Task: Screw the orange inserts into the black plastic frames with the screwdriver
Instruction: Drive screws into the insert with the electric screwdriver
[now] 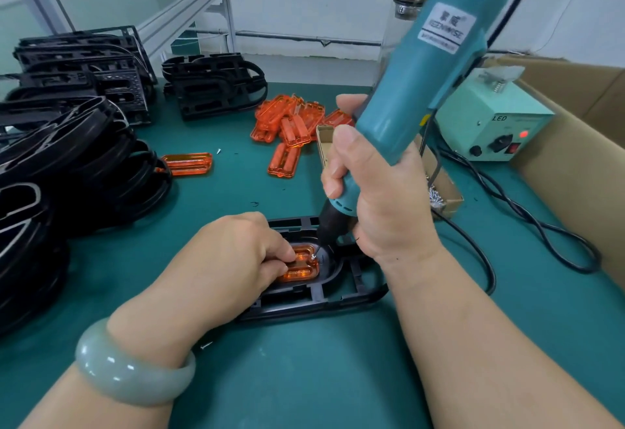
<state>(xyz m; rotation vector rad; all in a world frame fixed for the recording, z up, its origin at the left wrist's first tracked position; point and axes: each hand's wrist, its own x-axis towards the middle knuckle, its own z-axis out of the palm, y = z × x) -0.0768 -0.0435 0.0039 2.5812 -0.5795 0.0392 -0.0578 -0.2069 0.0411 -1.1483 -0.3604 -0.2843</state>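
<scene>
Presently, a screw-driving step is judged to be in hand. A teal-bodied electric screwdriver (429, 83) is gripped by the right hand (375, 191), fingers wrapped round its barrel, with its bit set on a small silver screw (314, 257). The screw stands on a translucent orange plastic insert (301, 271). The insert is seated in a black oval plastic frame (338, 296) lying flat on the green bench mat (304, 378). It is pinched in place by the curled fingertips of the left hand (233, 252). Next, steady pressure along the screw's axis is called for, with the insert kept from shifting.
</scene>
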